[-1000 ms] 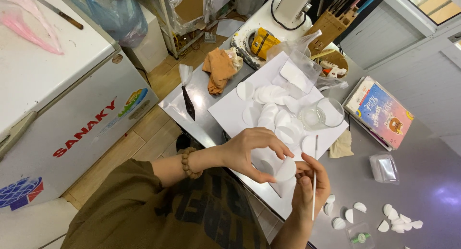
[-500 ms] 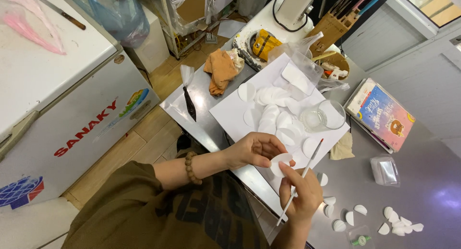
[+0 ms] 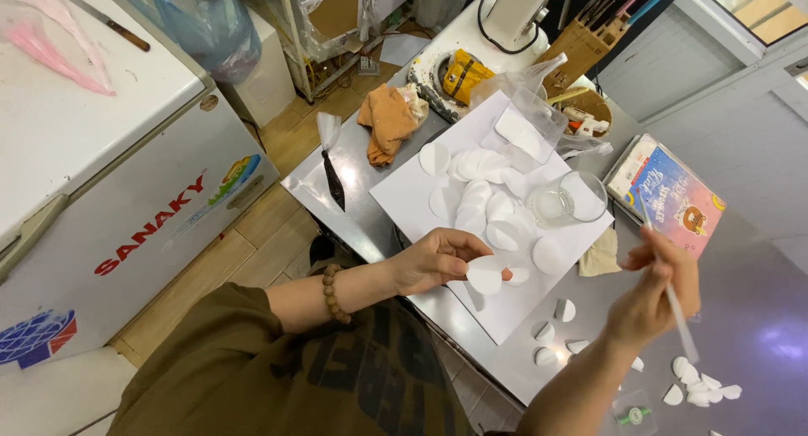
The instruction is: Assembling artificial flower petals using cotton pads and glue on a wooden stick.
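White discs fill the middle of the head view, the only view there is. The left hand (image 3: 438, 259), at centre frame, pinches one thin white disc (image 3: 486, 276) between thumb and fingertips, holding it just over the lower edge of a white paper sheet (image 3: 404, 196) that lies on a steel table (image 3: 757, 318). The right hand (image 3: 652, 297), at the lower right, is closed around a slim white brush (image 3: 677, 311) held like a pen, its tip hidden by motion blur, raised near a clear glass bowl (image 3: 568, 200) that stands on the sheet's right side.

Judging by this, the step in hand looks like wetting or loading the brush, with the held disc waiting to be treated. A next move would call for bringing the brush across to the disc while the left hand keeps it flat and steady; the disc looks thin and likely to bend or crack under pressure.

More discs lie overlapped on the sheet above the left hand, and folded white pieces (image 3: 699, 385) sit at the lower right of the table, near the right forearm. An orange cloth (image 3: 387, 120) lies at upper centre, a piping bag (image 3: 332, 171) left of the sheet, a knife block (image 3: 581, 53) at the top, a colourful box (image 3: 677, 200) at right, and a white chest freezer (image 3: 101, 167) at left. The bowl and loose discs crowd the path between the hands.
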